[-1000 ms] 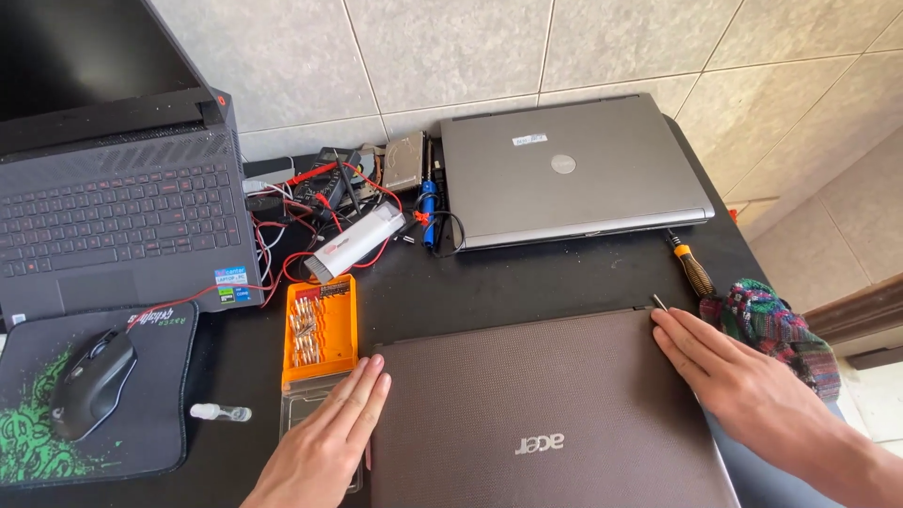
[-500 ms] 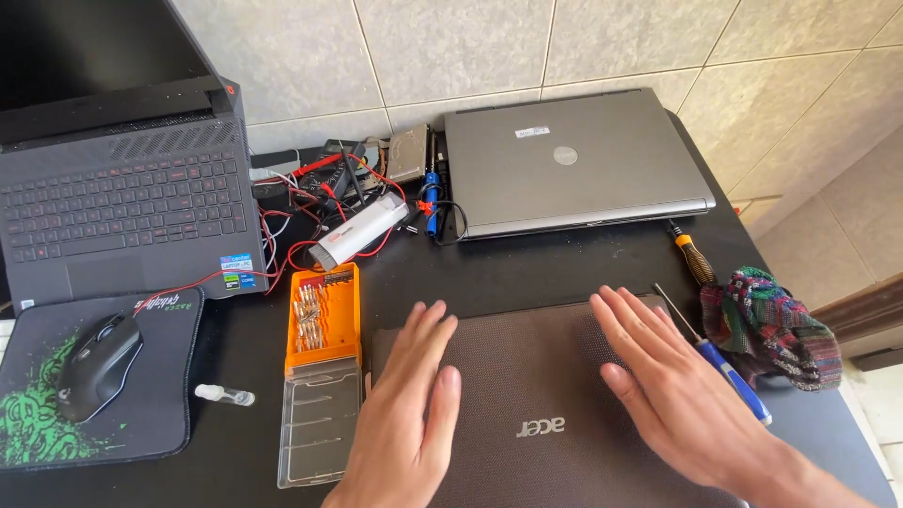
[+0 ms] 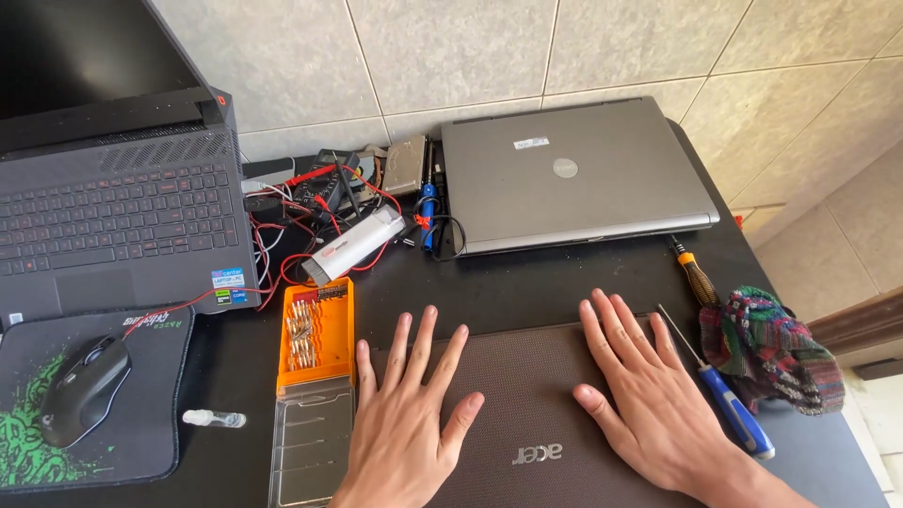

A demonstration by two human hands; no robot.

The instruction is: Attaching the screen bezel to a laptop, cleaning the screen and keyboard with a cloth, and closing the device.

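The closed brown laptop point(image 3: 536, 414) lies at the near edge of the black table point(image 3: 564, 282); left hand point(image 3: 404, 423) and right hand point(image 3: 649, 395) rest flat on its lid, fingers spread, holding nothing; a careless sweep could knock the blue-handled screwdriver point(image 3: 724, 395) off; a second ago both hands gripped the lid's sides.

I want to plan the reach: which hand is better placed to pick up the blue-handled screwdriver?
Right. The right hand lies flat on the closed brown laptop, directly beside the blue-handled screwdriver. The left hand rests on the laptop's far side, near the orange bit case.
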